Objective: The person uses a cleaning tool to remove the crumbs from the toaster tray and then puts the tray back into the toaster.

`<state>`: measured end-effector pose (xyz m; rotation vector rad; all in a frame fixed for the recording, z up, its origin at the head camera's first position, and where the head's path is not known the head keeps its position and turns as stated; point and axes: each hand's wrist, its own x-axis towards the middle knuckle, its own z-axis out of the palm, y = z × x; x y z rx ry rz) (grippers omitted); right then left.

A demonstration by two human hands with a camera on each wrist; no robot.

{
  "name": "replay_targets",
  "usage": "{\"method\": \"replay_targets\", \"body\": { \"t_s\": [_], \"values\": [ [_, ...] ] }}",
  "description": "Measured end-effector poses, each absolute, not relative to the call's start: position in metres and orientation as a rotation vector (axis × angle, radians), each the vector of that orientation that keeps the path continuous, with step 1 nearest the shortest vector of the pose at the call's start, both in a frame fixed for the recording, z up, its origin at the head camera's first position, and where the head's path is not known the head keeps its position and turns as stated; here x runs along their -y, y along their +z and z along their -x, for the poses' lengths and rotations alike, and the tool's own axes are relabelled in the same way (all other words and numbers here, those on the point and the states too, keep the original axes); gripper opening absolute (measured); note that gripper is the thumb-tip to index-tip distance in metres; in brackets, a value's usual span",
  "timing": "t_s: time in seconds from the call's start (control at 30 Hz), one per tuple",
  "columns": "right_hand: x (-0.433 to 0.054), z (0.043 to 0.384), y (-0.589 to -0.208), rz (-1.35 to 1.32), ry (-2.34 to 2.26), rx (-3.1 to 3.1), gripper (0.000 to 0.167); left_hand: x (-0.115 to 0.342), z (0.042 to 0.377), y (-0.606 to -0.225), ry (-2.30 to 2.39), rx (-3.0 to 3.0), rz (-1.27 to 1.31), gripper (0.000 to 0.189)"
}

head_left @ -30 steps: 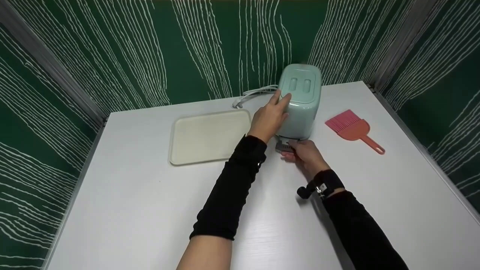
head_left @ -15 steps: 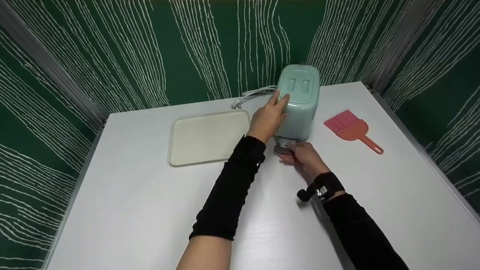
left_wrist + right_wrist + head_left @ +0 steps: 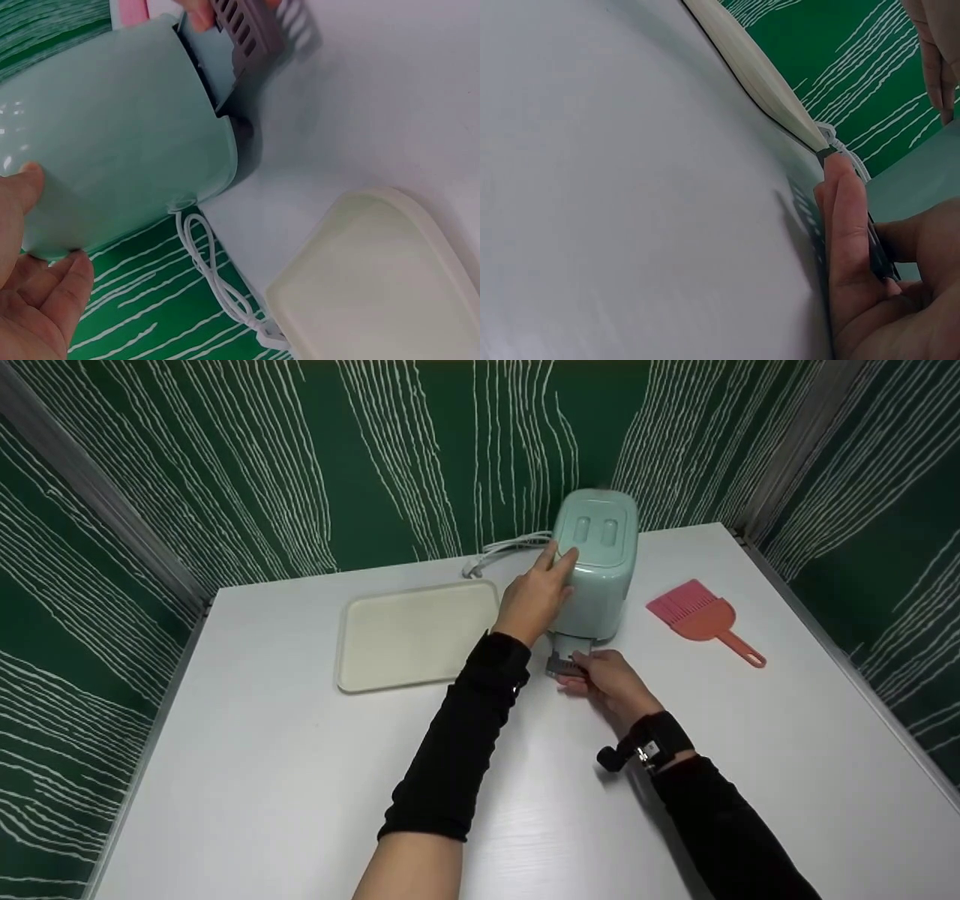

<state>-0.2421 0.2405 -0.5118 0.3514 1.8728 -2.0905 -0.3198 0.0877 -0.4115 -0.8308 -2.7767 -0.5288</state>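
Observation:
A mint-green, rounded box-shaped appliance, with two oval recesses in its top, stands upright at the back of the table. My left hand rests on its left side, thumb and fingers spread against the shell. From the low front end sticks out a flat tray with a dark grey slotted end. My right hand pinches that slotted end, thumb above and straight fingers underneath. In the right wrist view, the fingers lie low along the white table top, partly hiding the tray.
A shallow cream tray lies left of the appliance. To the right are an orange dustpan and a pink brush. A white cord with its plug lies behind, near the green wall at the table's back edge.
The right hand has drawn the slotted tray slightly farther out toward me, so more of its flat part shows. The left hand has stayed on the appliance.

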Motion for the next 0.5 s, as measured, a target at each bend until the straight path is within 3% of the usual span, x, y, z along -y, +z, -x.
{"method": "replay_targets", "body": {
  "t_s": [0.5],
  "values": [
    [-0.2389,0.2374,-0.513,-0.357,-2.079,-1.867,0.032,-0.0882,0.3201,-0.4103,-0.528,2.8,0.825,0.06]
  ]
}}
